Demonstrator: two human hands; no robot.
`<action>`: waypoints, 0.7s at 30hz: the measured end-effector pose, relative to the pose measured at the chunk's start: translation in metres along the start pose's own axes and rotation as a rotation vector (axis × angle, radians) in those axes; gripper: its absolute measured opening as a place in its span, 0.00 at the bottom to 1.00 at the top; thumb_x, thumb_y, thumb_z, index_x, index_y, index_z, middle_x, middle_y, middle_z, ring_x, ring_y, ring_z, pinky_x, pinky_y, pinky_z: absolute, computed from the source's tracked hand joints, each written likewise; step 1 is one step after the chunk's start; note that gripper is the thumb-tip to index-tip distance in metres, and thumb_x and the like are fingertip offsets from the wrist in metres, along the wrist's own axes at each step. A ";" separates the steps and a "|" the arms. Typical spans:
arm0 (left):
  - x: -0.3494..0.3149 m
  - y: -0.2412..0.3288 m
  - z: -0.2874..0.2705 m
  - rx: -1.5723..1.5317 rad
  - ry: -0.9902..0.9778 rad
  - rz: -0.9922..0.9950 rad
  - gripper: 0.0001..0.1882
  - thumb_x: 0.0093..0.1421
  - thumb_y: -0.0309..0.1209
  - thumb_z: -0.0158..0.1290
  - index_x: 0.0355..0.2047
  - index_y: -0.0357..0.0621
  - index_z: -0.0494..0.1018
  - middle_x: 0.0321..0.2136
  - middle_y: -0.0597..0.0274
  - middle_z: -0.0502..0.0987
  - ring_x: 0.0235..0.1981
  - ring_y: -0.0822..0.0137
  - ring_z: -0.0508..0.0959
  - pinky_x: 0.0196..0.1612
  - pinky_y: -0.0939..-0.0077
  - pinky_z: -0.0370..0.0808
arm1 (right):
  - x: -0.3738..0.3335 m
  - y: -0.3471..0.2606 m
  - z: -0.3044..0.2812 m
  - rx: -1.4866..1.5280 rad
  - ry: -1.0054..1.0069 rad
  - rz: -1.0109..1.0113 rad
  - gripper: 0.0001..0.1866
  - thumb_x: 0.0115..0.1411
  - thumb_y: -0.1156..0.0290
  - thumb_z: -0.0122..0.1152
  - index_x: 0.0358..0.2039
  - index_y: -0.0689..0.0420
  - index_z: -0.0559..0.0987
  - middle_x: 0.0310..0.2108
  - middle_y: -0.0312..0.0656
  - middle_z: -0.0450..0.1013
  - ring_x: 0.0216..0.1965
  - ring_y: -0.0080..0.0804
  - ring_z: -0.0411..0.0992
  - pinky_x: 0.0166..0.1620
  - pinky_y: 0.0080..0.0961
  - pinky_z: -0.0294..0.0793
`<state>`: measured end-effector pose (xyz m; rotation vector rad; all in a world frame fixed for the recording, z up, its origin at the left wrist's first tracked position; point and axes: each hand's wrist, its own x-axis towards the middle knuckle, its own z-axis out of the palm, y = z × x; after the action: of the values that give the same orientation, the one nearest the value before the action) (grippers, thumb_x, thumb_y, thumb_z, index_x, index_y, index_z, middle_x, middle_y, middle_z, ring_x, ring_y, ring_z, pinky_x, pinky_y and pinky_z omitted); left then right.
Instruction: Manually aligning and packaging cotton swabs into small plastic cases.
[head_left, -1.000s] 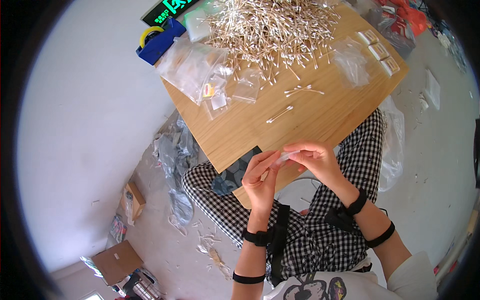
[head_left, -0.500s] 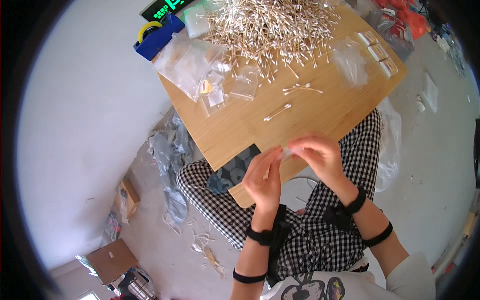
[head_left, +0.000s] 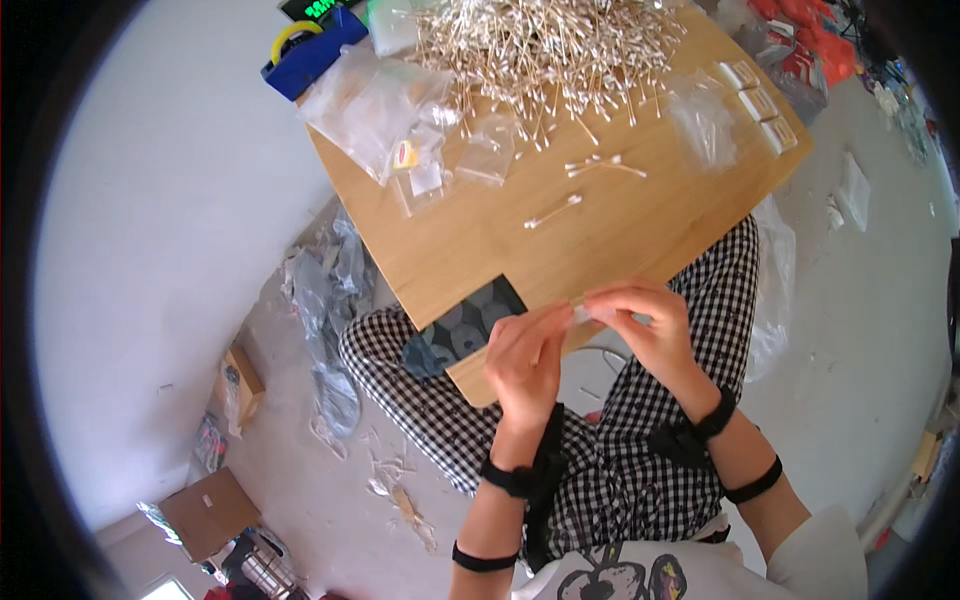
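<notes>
My left hand (head_left: 525, 365) and my right hand (head_left: 648, 325) meet just over the table's near edge. Their fingertips pinch a small whitish, see-through piece (head_left: 580, 314), which looks like a little plastic bag; the fingers hide much of it. Farther out on the wooden table (head_left: 600, 235) lie a couple of cotton swabs (head_left: 553, 212), side by side, and several more crossed swabs (head_left: 607, 166). A large heap of loose cotton swabs (head_left: 550, 65) covers the far part of the table.
Clear plastic bags (head_left: 365, 110) lie at the table's left, near a blue tape dispenser (head_left: 315, 55). Another clear bag (head_left: 705, 125) and three small packs (head_left: 758, 104) are on the right. A dark patterned pouch-like item (head_left: 470, 320) rests at the near left edge.
Both hands stay together on the small clear piece, with a slight shift of the fingers. The whole view has tilted a little; the swabs on the table look unmoved.
</notes>
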<state>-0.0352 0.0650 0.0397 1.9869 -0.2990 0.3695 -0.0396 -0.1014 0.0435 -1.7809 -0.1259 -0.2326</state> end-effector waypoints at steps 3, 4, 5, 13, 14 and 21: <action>-0.005 0.003 0.001 -0.041 -0.023 -0.116 0.06 0.54 0.19 0.61 0.33 0.38 0.82 0.35 0.57 0.83 0.37 0.65 0.80 0.41 0.74 0.75 | -0.007 -0.002 0.002 0.096 0.015 0.122 0.05 0.58 0.81 0.61 0.34 0.64 0.83 0.35 0.42 0.80 0.33 0.24 0.77 0.35 0.19 0.76; 0.002 0.004 0.003 -0.093 -0.033 -0.189 0.05 0.55 0.19 0.59 0.33 0.36 0.80 0.35 0.57 0.82 0.37 0.67 0.79 0.43 0.76 0.74 | -0.002 0.002 0.001 0.075 0.005 0.139 0.05 0.60 0.82 0.59 0.34 0.64 0.82 0.34 0.42 0.80 0.33 0.24 0.77 0.35 0.17 0.76; 0.000 0.005 0.002 -0.095 -0.034 -0.190 0.05 0.55 0.19 0.59 0.33 0.36 0.80 0.35 0.57 0.82 0.37 0.67 0.79 0.43 0.76 0.74 | -0.004 0.001 0.002 0.074 0.006 0.140 0.05 0.60 0.82 0.59 0.34 0.64 0.82 0.34 0.42 0.80 0.33 0.24 0.77 0.35 0.17 0.76; -0.005 -0.002 0.007 -0.582 -0.113 -0.496 0.06 0.58 0.20 0.58 0.37 0.34 0.76 0.39 0.60 0.79 0.42 0.72 0.76 0.49 0.78 0.70 | -0.002 0.000 0.006 0.411 -0.059 0.550 0.08 0.58 0.76 0.65 0.37 0.64 0.77 0.33 0.36 0.76 0.30 0.17 0.74 0.31 0.14 0.72; -0.006 -0.004 0.008 -0.583 -0.114 -0.498 0.06 0.58 0.20 0.58 0.37 0.34 0.76 0.39 0.60 0.79 0.42 0.72 0.76 0.49 0.78 0.70 | -0.002 0.000 0.006 0.411 -0.058 0.552 0.08 0.58 0.76 0.65 0.37 0.64 0.77 0.33 0.36 0.76 0.30 0.17 0.74 0.31 0.14 0.72; -0.014 -0.009 0.001 -0.786 -0.106 -0.658 0.09 0.63 0.25 0.53 0.41 0.34 0.79 0.40 0.60 0.80 0.45 0.72 0.74 0.53 0.76 0.67 | -0.001 0.000 -0.002 0.473 -0.092 0.595 0.08 0.60 0.72 0.63 0.38 0.62 0.79 0.31 0.38 0.78 0.30 0.20 0.77 0.28 0.13 0.70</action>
<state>-0.0445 0.0682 0.0263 1.2249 0.1455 -0.2550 -0.0402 -0.1032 0.0435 -1.2866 0.2650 0.2895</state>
